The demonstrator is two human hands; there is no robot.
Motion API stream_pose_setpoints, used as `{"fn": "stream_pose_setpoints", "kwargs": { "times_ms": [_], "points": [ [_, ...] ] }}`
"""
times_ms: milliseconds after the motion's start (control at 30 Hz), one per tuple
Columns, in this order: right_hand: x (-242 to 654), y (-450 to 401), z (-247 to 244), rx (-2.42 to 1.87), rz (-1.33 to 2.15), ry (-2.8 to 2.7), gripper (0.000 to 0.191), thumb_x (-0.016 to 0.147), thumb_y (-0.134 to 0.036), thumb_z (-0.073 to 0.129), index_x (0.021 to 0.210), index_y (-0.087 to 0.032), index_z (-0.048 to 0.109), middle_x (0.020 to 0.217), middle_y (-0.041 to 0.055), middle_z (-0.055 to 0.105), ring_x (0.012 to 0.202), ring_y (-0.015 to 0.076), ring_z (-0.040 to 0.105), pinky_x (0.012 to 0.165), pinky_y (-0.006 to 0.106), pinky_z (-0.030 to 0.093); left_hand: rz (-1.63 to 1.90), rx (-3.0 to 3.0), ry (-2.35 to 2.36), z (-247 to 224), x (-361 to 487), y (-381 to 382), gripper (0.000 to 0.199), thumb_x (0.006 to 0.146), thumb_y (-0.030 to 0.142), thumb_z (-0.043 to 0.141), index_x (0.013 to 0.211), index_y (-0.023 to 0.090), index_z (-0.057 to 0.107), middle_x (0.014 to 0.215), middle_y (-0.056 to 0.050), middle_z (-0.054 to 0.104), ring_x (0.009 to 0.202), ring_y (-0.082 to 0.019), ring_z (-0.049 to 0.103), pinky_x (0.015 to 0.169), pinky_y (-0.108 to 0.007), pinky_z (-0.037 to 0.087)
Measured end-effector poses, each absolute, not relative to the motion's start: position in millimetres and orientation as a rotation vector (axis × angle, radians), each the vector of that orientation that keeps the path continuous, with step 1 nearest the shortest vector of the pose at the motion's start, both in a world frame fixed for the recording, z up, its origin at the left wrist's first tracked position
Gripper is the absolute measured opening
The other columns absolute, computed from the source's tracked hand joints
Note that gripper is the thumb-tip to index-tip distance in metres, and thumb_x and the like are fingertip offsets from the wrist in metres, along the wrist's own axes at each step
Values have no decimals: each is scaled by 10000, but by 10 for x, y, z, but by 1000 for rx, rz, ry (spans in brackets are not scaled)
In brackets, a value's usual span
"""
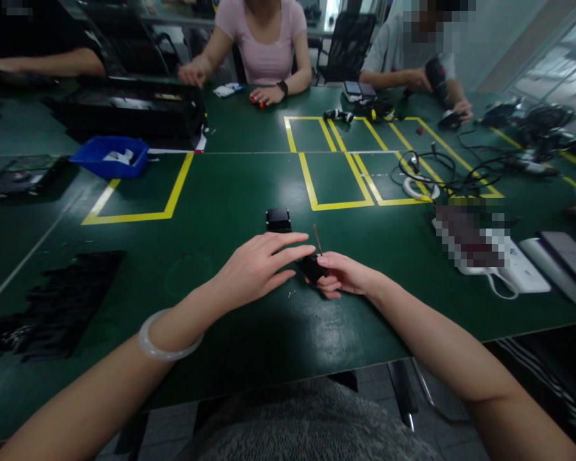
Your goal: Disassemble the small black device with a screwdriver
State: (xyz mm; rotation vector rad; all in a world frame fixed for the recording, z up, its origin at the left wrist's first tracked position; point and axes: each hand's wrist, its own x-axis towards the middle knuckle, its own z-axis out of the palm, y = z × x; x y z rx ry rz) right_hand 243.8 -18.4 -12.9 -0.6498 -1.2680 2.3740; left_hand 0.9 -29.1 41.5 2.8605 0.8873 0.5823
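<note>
My right hand (340, 272) is closed round a small black part (312, 269), with the thumb on its top edge. A thin reddish wire (317, 238) sticks up from beside that part. My left hand (264, 266) reaches over from the left with its fingers stretched out and apart, the fingertips close to the black part; whether they touch it I cannot tell. Just beyond my left hand a black box-like piece (278, 219) sits on the green table (249, 179). Tiny silvery screws or bits (291, 294) lie on the table below my hands.
At left are a blue tray (110, 157), black flat parts (72, 294) and a large black housing (129, 109). At right lie tangled cables (451, 169), a white power bank (521, 262) and a phone-like device (569, 256). People sit across the table, one holding a dark tool (436, 78).
</note>
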Motion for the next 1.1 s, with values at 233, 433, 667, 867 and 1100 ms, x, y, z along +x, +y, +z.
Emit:
{"fn": "stream_pose_setpoints", "kwargs": {
  "times_ms": [233,433,667,867,1100],
  "points": [
    [2418,-179,-81,-790,2345,-1325,570,834,-733,538,820,-166,587,479,-133,240,396,56,186,367,204,284,510,2998,830,472,108,-219,305,993,295,535,1284,209,567,1267,-82,666,1148,-227,612,991,-384,465],
    [2472,-31,-75,-1237,1312,-1633,392,832,-570,650,851,-180,604,562,-87,383,489,75,323,461,220,255,290,2919,1074,350,179,-102,317,849,330,685,1110,154,645,1356,-133,596,1290,-313,513,1116,-497,370],
    [2481,-10,-142,-1229,1045,-1999,222,877,-345,610,960,-158,696,716,-26,586,629,107,454,624,244,337,141,2877,1140,295,188,-38,360,841,398,710,1113,166,666,1330,-123,599,1314,-317,479,1169,-531,277],
    [2461,1,-139,-1247,1015,-2046,215,873,-319,618,987,-159,705,769,0,641,686,132,526,671,251,369,67,2913,918,468,44,-149,122,906,218,612,1018,224,661,1072,-61,629,967,-228,581,846,-367,434],
    [2441,9,-122,-1280,977,-2098,173,863,-255,612,949,-149,719,741,-2,643,641,117,502,642,239,347,-101,3101,808,398,95,-217,51,894,197,634,922,201,677,955,-58,626,877,-228,578,792,-356,390]
  ]
}}
